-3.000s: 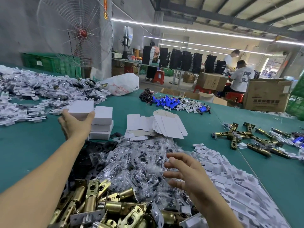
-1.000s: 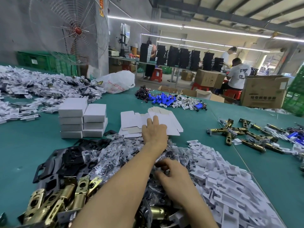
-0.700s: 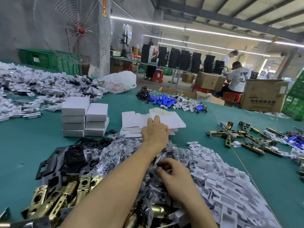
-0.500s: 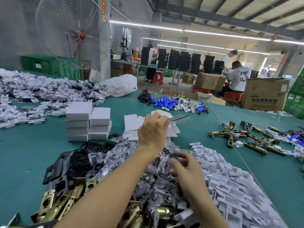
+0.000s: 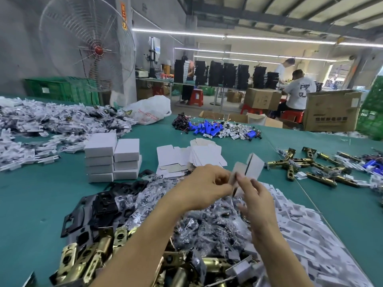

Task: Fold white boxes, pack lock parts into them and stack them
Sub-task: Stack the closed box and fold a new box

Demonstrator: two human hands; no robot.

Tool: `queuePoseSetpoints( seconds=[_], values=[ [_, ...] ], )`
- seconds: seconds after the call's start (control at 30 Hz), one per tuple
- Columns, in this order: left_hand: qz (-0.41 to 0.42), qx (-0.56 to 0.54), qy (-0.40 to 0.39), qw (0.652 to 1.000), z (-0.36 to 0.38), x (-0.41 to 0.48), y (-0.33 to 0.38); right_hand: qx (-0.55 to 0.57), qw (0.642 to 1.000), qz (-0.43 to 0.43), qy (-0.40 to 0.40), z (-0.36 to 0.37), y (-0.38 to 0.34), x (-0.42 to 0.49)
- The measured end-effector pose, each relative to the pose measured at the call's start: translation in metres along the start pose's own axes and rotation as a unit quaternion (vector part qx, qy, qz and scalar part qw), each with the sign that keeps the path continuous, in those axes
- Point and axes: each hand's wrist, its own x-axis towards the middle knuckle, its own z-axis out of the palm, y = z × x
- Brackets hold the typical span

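A partly opened white box blank (image 5: 251, 167) is held above the pile of bagged parts (image 5: 207, 224). Its lower flap is pinched between the left hand (image 5: 205, 188) and the right hand (image 5: 256, 196), and the rest of it rises just beyond the fingertips. Folded white boxes (image 5: 113, 157) are stacked on the tabletop (image 5: 31, 193) to the left.

Long ceiling tube lights (image 5: 228, 36) are glowing across the upper frame, washing the green table (image 5: 41, 199) in bright, even light. Daylight is blowing out a doorway (image 5: 339, 73) at far right. Soft, short shadows are falling beside the stacked white boxes (image 5: 112, 158). The white box blank (image 5: 256, 165) in the left hand (image 5: 205, 187) is showing one bright panel and one greyer. Clear bags (image 5: 207, 224) and brass latches (image 5: 87, 257) are glinting low in the frame. The wide lens is bending the fan (image 5: 87, 50) at upper left, and distant workers (image 5: 298, 92) are looking soft.
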Motion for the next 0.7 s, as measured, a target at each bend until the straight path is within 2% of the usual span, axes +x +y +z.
queuePoseSetpoints(
  seconds=[0.2, 0.43, 0.57, 0.7],
  values=[
    [0.03, -0.047, -0.029, 0.998, 0.0, -0.009, -0.002, -0.021, 0.999, -0.024, -0.005, 0.001, 0.004, 0.0],
    [0.03, -0.081, -0.027, 0.996, -0.015, -0.032, 0.006, -0.073, 0.992, -0.061, -0.079, 0.009, 0.008, -0.007],
    [0.011, -0.041, -0.008, 0.999, -0.014, -0.038, 0.006, -0.151, 0.976, -0.13, -0.085, 0.008, 0.005, -0.006],
    [0.005, 0.005, -0.009, 1.0, -0.006, -0.035, 0.003, -0.192, 0.97, -0.138, -0.059, -0.003, -0.001, -0.004]
  ],
)
